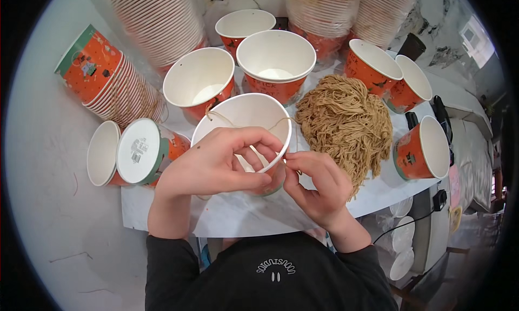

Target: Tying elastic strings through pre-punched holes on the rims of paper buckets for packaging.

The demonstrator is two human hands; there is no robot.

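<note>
In the head view, our left hand (216, 162) is clamped on the rim of a paper bucket (248, 110), left of the tan twine heap (343, 124). Our right thumb and forefinger pinch its cord (220, 116), lower left of that heap.

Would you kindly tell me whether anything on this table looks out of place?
One paper bucket, below the nested stack at left, looks odd: its white base faces the camera, as if tipped over, whereas the central bucket shows its open mouth. I see no spill.
</note>
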